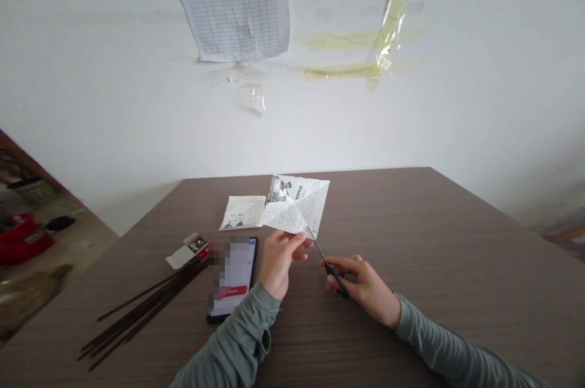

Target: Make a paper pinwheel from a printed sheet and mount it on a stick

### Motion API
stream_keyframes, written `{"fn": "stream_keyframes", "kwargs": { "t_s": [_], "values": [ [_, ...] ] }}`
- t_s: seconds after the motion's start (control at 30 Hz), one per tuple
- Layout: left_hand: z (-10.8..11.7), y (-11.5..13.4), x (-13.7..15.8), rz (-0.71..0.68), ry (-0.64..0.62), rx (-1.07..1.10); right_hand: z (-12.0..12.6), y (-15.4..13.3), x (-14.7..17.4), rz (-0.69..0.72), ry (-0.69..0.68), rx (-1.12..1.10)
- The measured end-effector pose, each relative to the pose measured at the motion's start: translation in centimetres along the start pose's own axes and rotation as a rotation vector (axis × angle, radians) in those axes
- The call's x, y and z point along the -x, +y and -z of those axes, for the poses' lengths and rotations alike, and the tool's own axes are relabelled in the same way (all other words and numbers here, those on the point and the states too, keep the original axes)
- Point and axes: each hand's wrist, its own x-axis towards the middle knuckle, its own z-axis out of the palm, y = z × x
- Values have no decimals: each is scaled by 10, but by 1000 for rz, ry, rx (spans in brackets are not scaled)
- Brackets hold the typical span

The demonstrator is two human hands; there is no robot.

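from my end of the feed, i see the fingers of the left hand (275, 260) pinching the bottom edge of a printed paper square (297, 200), which sits just below the middle of the frame. the fingers of the right hand (371, 293), lower and to the right, are closed on the dark handles of a pair of scissors (340, 285); the blades slant up leftward to the paper near its bottom corner, but i can't tell how far they're parted. diagonal creases cross the square. just left of it, a second printed paper (242, 211) lies on the brown table (457, 242). left of the left hand i have a phone (240, 266), partly pixelated, and near it an open little box (181, 256) of shiny bits. thin dark sticks (146, 304) fan toward the lower left. farther out, a sheet with a printed grid (233, 16) hangs on the white wall (137, 120) at the top of the frame, with yellowed tape (338, 72) to its right.
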Motion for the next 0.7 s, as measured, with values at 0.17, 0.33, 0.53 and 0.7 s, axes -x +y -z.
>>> {"fn": "stream_keyframes", "kwargs": {
  "t_s": [0.17, 0.33, 0.53, 0.7],
  "values": [
    [-1, 1, 1, 19, -6, 11, 0, -1, -1, 3, 33, 11],
    [-3, 2, 2, 25, 0, 14, -3, 1, -2, -6, 27, -11],
    [-3, 3, 2, 30, 0, 10, -1, -5, -1, -21, 40, 0],
    [-1, 1, 1, 27, -6, 0, -1, -8, 0, -16, 47, 3]
  ]
}}
